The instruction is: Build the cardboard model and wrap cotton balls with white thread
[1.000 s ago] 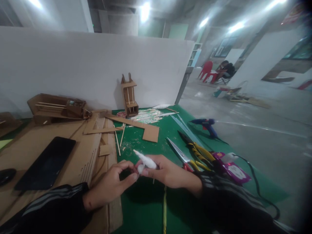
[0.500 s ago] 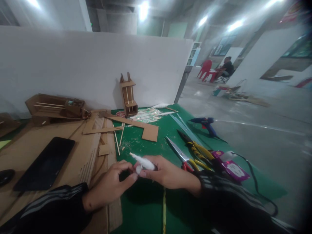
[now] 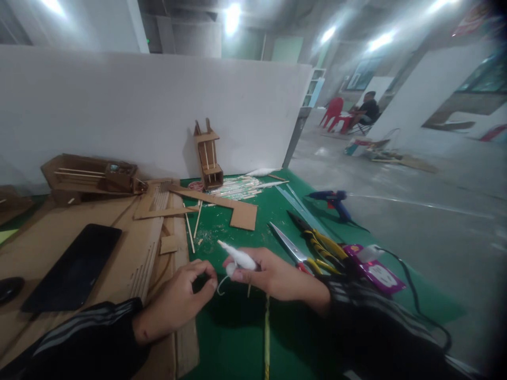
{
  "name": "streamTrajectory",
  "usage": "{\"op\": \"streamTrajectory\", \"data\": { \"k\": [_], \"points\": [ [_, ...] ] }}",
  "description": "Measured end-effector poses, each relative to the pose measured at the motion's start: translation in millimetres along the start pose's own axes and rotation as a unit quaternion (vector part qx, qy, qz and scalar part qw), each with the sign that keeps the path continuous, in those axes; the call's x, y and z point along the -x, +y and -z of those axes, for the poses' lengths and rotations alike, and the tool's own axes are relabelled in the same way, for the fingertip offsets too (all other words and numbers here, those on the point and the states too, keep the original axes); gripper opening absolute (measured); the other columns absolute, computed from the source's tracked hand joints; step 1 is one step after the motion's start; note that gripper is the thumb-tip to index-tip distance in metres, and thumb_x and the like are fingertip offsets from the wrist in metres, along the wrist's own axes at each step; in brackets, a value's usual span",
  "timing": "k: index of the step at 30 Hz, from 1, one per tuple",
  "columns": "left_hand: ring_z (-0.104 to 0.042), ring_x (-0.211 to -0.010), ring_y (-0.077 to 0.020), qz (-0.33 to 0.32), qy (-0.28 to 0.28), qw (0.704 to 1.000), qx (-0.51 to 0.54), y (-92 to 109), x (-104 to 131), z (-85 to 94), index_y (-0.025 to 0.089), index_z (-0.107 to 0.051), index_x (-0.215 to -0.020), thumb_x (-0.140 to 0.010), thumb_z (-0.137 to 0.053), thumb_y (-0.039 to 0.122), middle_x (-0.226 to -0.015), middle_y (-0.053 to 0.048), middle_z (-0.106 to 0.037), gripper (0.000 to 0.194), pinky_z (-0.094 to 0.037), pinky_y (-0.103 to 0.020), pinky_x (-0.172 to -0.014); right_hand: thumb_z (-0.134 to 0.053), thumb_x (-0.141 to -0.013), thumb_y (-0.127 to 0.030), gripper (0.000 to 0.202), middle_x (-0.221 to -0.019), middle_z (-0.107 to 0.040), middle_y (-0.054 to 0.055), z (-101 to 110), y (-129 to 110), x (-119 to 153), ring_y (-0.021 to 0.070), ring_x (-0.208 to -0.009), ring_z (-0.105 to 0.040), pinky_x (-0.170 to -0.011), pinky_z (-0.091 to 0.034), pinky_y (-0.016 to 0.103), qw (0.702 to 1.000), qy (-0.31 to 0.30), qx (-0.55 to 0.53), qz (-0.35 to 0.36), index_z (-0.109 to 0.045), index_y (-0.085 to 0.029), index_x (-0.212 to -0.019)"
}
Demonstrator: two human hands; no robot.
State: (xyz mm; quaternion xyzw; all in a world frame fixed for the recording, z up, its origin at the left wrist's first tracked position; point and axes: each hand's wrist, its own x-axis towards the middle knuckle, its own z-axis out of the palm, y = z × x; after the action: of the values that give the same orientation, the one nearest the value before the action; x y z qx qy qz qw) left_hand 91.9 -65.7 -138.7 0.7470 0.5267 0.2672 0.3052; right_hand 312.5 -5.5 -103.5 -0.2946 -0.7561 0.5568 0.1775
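In my right hand (image 3: 273, 272) is a thin stick wound with white thread (image 3: 241, 257), thick in the middle, its tapered tip pointing up and left. My fingers wrap round its thicker end, and a small pale round piece (image 3: 231, 269) shows by my thumb. From there a loose thread end (image 3: 220, 287) curls down over the green table cover (image 3: 229, 338). My left hand (image 3: 186, 290) is just left of it, apart from my right hand, thumb and forefinger bent together in a pinch. Whether anything thin is between those fingertips is hidden.
Scissors (image 3: 291, 245), yellow-handled pliers (image 3: 317, 237), a purple packet (image 3: 380, 274) and a blue glue gun (image 3: 335, 203) lie right. Cardboard (image 3: 243, 215), thin sticks (image 3: 237, 186) and a cardboard frame (image 3: 208, 153) are ahead. A black phone (image 3: 73, 266) lies left. A person (image 3: 368, 108) sits far off.
My right hand has shifted slightly right and up with the wound stick, away from my left hand. My left hand has moved a little left, and a curled thread end now shows between them.
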Motion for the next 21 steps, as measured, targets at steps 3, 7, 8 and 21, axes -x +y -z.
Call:
{"op": "streamTrajectory", "data": {
  "k": [3, 7, 8, 21],
  "points": [
    [-0.061, -0.074, -0.0167, 0.003, 0.008, 0.999, -0.04, -2.7, -0.7, 6.6, 0.02, -0.056, -0.08, -0.09, -0.043, 0.021, -0.08, 0.0, -0.066, 0.016, -0.046, -0.026, -0.068, -0.063, -0.089, -0.042, 0.032, -0.078, -0.055, -0.001, 7.7, 0.7, 2.1, 0.0108, -0.067, -0.045, -0.063, -0.037, 0.022, 1.0, 0.02, 0.004, -0.004, -0.066, -0.014, -0.103],
    [-0.058, -0.068, -0.0186, 0.015, 0.054, 0.99, -0.133, -15.3, -12.1, 38.3, 0.021, -0.052, -0.075, -0.092, -0.036, 0.023, -0.073, -0.001, -0.063, 0.023, -0.043, -0.029, -0.063, -0.064, -0.088, -0.041, 0.031, -0.085, -0.061, 0.002, 19.3, 0.3, 4.8, 0.0129, -0.072, -0.051, -0.068, -0.041, 0.023, 0.998, 0.057, 0.014, 0.004, -0.066, -0.014, -0.103],
    [-0.057, -0.068, -0.0204, 0.022, 0.081, 0.983, -0.165, -20.3, -17.4, 49.9, 0.021, -0.05, -0.074, -0.093, -0.035, 0.024, -0.073, -0.002, -0.061, 0.024, -0.042, -0.031, -0.064, -0.064, -0.088, -0.041, 0.032, -0.085, -0.062, 0.002, 21.7, -0.5, 5.1, 0.0131, -0.071, -0.052, -0.068, -0.041, 0.024, 0.998, 0.065, 0.02, 0.004, -0.066, -0.014, -0.103],
    [-0.052, -0.123, -0.0351, -0.035, 0.103, 0.969, -0.222, -32.2, -56.8, 81.4, 0.017, -0.061, -0.118, -0.083, -0.058, 0.028, -0.125, -0.012, -0.064, 0.037, -0.035, -0.049, -0.106, -0.052, -0.095, -0.028, 0.015, -0.085, -0.066, 0.005, 25.4, 16.7, -1.1, 0.0174, -0.072, -0.056, -0.064, -0.037, 0.026, 0.95, 0.151, 0.273, 0.018, -0.063, -0.017, -0.095]
  ]
}}
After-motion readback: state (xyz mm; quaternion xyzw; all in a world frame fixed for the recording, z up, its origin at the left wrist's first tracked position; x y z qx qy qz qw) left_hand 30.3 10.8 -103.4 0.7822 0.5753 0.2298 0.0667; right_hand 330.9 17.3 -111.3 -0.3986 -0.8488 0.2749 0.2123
